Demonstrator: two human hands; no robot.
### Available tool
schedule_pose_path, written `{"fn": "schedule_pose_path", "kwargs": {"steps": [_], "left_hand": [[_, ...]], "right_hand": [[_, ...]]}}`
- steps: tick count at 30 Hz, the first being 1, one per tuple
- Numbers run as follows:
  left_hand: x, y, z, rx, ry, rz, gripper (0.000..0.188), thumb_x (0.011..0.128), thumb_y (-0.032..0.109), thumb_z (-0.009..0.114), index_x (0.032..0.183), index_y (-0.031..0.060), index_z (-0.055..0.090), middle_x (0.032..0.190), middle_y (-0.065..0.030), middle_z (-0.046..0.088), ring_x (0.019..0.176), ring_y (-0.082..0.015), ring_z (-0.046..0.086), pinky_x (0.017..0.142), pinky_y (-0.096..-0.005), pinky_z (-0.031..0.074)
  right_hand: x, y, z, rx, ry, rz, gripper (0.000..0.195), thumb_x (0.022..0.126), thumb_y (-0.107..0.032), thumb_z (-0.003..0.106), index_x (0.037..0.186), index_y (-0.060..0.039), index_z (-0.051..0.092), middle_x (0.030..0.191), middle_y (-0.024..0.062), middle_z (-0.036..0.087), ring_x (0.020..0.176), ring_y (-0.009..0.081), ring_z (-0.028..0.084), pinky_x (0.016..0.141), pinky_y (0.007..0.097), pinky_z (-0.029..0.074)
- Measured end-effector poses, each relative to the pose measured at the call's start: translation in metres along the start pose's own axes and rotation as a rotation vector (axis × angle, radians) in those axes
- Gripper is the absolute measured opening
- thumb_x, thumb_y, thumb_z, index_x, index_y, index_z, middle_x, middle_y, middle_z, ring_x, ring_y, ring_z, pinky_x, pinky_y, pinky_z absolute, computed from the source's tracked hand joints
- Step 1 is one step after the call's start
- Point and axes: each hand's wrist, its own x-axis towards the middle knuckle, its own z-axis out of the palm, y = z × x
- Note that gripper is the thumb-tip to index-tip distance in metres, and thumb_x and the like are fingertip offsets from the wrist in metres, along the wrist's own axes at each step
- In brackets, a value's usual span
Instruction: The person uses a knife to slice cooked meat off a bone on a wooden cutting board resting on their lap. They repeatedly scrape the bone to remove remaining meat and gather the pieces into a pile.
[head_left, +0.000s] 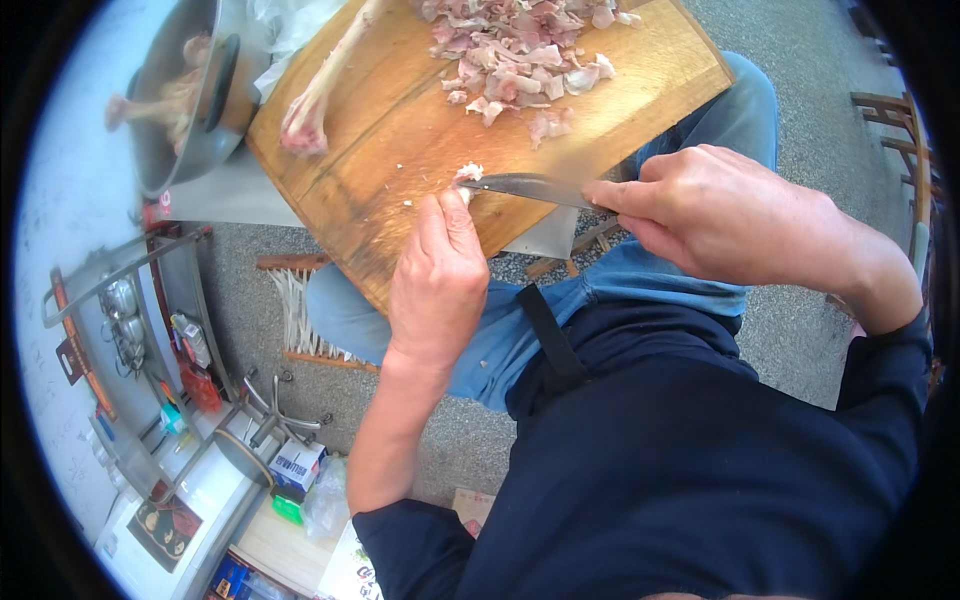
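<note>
My right hand (694, 206) grips a knife (529, 186) by its handle, the index finger laid along the back of the blade. The blade points left, and its tip touches a small pale piece of meat or gristle (469, 176). My left hand (442, 277) pinches that piece between thumb and fingers, low over a wooden cutting board (390, 169). Beyond the hands, a heap of sliced pinkish meat or gristle (517, 56) lies on the board. A long bone (330, 86) rests near its left side.
A metal pot (161, 161) holding bones (176, 105) stands left of the board. Under my left thigh shows a stool with a woven seat (289, 307). Metal shelving (202, 322) is at the left. Below it sit a box (298, 465) and a plastic bag (326, 495).
</note>
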Motion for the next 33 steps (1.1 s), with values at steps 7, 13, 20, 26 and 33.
{"fn": "schedule_pose_path", "kwargs": {"steps": [7,13,20,26,33], "left_hand": [[0.004,-0.009,-0.005,0.092,-0.038,0.103,0.04,0.094,0.0,0.065,0.129,-0.0163,0.057,0.104,-0.0199,0.063,0.077,-0.0233,0.069,0.068,-0.0308,0.061],[0.0,-0.016,0.003,0.132,0.014,0.144,0.042,0.092,0.0,0.065,0.13,-0.0177,0.057,0.102,-0.0191,0.063,0.075,-0.0219,0.068,0.066,-0.0292,0.06],[-0.001,-0.014,0.001,0.033,-0.058,0.09,0.044,0.096,0.001,0.063,0.136,-0.0158,0.055,0.118,-0.0257,0.065,0.089,-0.0321,0.072,0.079,-0.038,0.062],[0.0,-0.015,-0.008,-0.455,-0.023,-0.245,0.041,0.102,0.015,0.072,0.136,-0.0065,0.064,0.117,-0.0195,0.07,0.093,-0.0287,0.075,0.084,-0.0369,0.062],[-0.008,-0.01,-0.002,-0.859,-0.008,-0.554,0.035,0.1,0.015,0.076,0.127,-0.0061,0.071,0.103,-0.0149,0.073,0.077,-0.0169,0.072,0.072,-0.0324,0.06]], "right_hand": [[0.017,0.0,-0.026,-0.127,-0.131,-0.03,0.027,0.098,-0.01,0.061,0.118,0.0041,0.073,0.08,0.0217,0.072,0.082,0.0405,0.074,0.076,0.0463,0.06],[0.033,0.018,-0.04,0.259,-0.217,0.017,0.023,0.098,-0.012,0.058,0.105,0.0036,0.075,0.087,0.0251,0.072,0.086,0.0411,0.071,0.083,0.0463,0.057],[0.042,0.018,-0.026,0.203,-0.247,0.066,0.029,0.1,-0.012,0.059,0.118,0.0028,0.076,0.094,0.0257,0.075,0.091,0.0403,0.073,0.085,0.0448,0.058],[0.025,0.032,0.009,0.38,-0.05,0.064,0.03,0.1,-0.011,0.064,0.125,0.002,0.074,0.103,0.027,0.076,0.096,0.0399,0.075,0.088,0.0449,0.06],[0.015,0.039,0.038,0.256,0.119,-0.032,0.032,0.1,-0.012,0.065,0.128,0.0024,0.072,0.093,0.0259,0.076,0.086,0.0421,0.074,0.082,0.0479,0.06]]}}
